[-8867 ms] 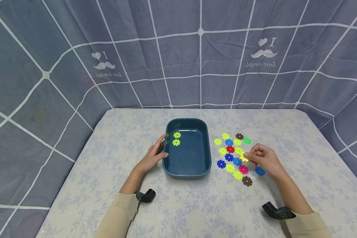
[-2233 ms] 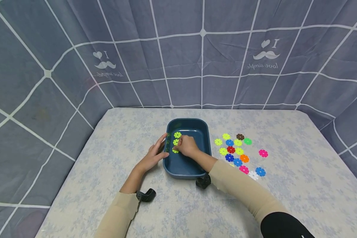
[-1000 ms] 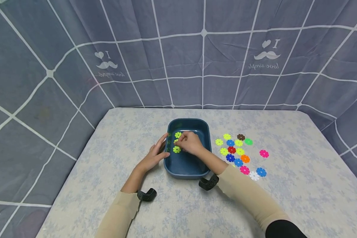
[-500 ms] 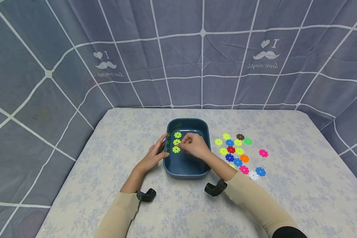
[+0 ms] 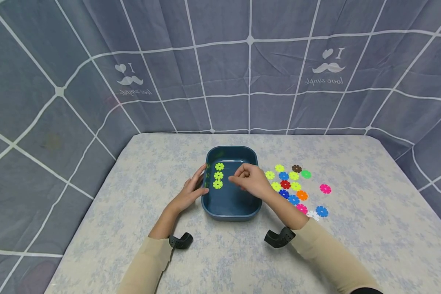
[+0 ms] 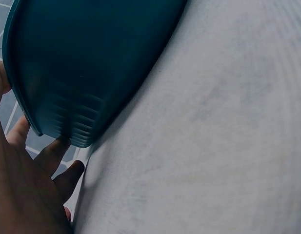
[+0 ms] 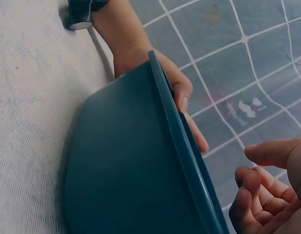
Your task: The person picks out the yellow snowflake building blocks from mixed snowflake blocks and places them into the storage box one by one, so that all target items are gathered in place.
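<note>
In the head view, a dark blue-green plastic basin stands on the table. Three yellow-green notched plastic discs form a column along its left side inside. My left hand rests against the basin's left wall with fingers spread; the left wrist view shows those fingertips touching the outside. Over the basin's right half hovers my right hand, its fingers loosely curled. Nothing shows between its thumb and fingers in the right wrist view, where they stand apart beside the rim.
Right of the basin lie loose notched discs: yellow-green, blue, red, orange, pink, brown, green and white. My right hand and forearm partly cover that group. A grey checked curtain hangs behind the table.
A third yellow-green disc now lies below the first two in the basin. My right hand has let go of it and drawn back to the right. The left hand stays put.
</note>
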Demonstrator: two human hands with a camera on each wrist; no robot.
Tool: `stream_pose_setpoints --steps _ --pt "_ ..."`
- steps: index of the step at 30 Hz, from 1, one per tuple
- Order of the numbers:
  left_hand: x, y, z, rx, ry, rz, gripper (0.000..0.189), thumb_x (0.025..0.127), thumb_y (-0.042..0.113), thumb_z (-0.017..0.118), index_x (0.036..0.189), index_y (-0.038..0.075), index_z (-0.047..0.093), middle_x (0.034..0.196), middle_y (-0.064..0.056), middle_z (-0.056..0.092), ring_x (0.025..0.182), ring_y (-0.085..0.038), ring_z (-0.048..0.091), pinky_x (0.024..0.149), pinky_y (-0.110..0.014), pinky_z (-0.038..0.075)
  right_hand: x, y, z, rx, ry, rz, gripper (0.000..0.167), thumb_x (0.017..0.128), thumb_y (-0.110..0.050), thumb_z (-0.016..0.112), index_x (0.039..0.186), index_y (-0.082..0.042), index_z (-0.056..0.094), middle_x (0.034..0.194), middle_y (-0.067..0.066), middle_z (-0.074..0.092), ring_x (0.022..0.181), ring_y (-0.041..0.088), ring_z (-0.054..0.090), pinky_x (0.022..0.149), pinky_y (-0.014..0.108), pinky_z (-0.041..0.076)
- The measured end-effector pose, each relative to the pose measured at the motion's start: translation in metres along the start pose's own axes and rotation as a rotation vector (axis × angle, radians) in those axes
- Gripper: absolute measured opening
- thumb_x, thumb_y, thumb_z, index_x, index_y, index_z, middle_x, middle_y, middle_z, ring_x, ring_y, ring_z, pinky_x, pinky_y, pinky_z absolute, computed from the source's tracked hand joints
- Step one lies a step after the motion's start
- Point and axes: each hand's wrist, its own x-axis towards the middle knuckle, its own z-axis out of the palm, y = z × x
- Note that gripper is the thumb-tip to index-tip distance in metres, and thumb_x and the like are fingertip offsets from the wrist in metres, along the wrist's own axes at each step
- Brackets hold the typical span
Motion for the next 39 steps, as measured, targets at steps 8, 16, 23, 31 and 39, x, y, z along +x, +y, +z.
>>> stream_pose_setpoints --steps 8,16,23,31,39 --pt "-0.001 0.0 0.0 -0.008 -0.012 0.001 0.072 0.096 0.007 0.045 0.157 0.004 0.007 0.16 -0.021 0.013 0.144 -0.037 0.02 0.11 -0.058 -0.014 -0.011 0.003 -0.016 0.019 0.057 0.002 0.019 0.088 -0.018 0.072 0.086 -0.003 0.062 0.066 0.007 0.06 0.059 0.02 0.055 0.057 0.03 0.048" --pt "0.0 0.0 -0.001 -0.005 -0.016 0.012 0.072 0.097 0.008 0.046 0.157 0.004 0.006 0.16 -0.021 0.011 0.144 -0.038 0.02 0.11 -0.059 -0.014 -0.024 0.012 -0.035 0.063 0.079 -0.011 0.021 0.089 -0.02 0.072 0.089 -0.001 0.062 0.072 0.018 0.06 0.061 0.024 0.055 0.057 0.03 0.049" --pt "0.001 0.0 0.0 -0.006 -0.007 0.01 0.072 0.097 0.008 0.046 0.157 0.005 0.007 0.16 -0.021 0.012 0.144 -0.038 0.02 0.11 -0.058 -0.014 -0.034 0.021 -0.049 0.09 0.118 -0.018 0.022 0.09 -0.018 0.071 0.09 0.002 0.062 0.073 0.014 0.062 0.061 0.025 0.056 0.06 0.037 0.051" --pt "0.0 0.001 0.0 0.0 -0.001 0.009 0.072 0.096 0.007 0.047 0.157 0.005 0.008 0.16 -0.02 0.013 0.144 -0.038 0.02 0.111 -0.058 -0.014 -0.042 0.029 -0.066 0.115 0.16 -0.006 0.026 0.091 -0.022 0.071 0.09 0.001 0.06 0.068 0.01 0.06 0.057 0.021 0.051 0.053 0.031 0.044" --pt "0.0 0.0 0.0 -0.003 -0.003 0.003 0.073 0.097 0.009 0.048 0.157 0.006 0.008 0.16 -0.02 0.013 0.144 -0.037 0.02 0.111 -0.058 -0.014 -0.049 0.033 -0.081 0.114 0.211 0.033 0.028 0.092 -0.023 0.069 0.093 0.004 0.059 0.067 0.005 0.06 0.06 0.023 0.051 0.058 0.034 0.046"
